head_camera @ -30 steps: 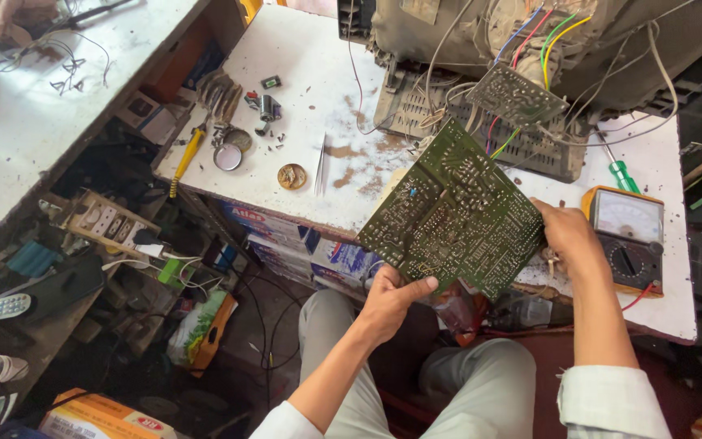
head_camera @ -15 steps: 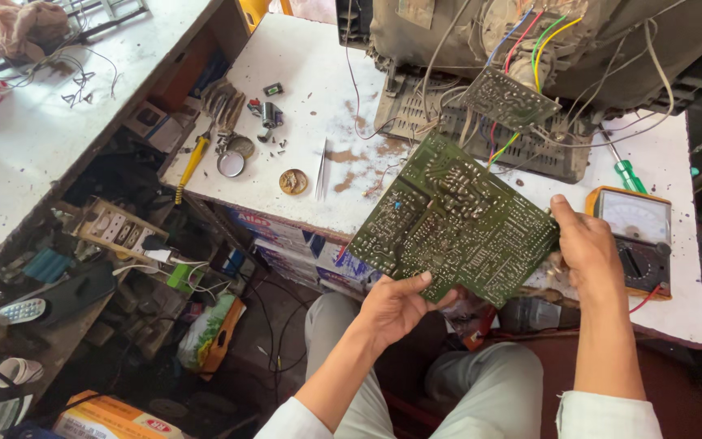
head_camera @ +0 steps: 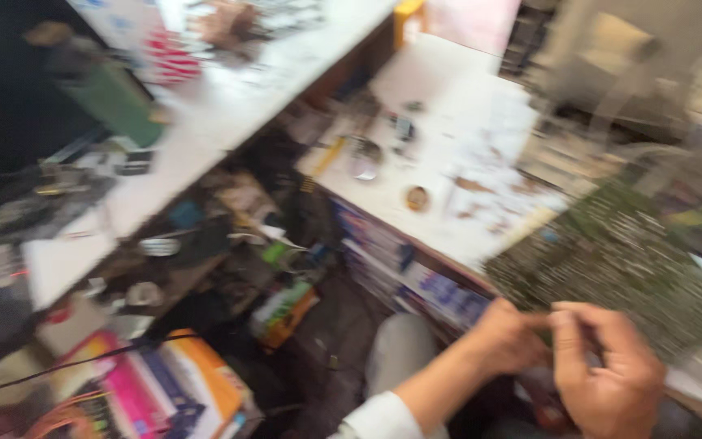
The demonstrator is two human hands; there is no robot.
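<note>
Head view is pretty smeared with motion blur, so details are rough. Both hands sit at the bottom right, close together at the near edge of a big green circuit board. The left hand has its fingers curled around the board's lower edge, gripping it. The right hand is just beside it, fingertips pinched in toward the same edge; it looks like it's touching the board, but with the blur I honestly can't tell if it's properly clamped on or not. The board is tilted, hanging off the front of the white worktop and out over the person's lap, grey trousers showing underneath.

On the worktop there's a small round brass-coloured thing and a yellow-handled tool, both well apart from the hands. Lower left, on the floor, a pile of colourful boxes. A second white worktop runs along the left.
</note>
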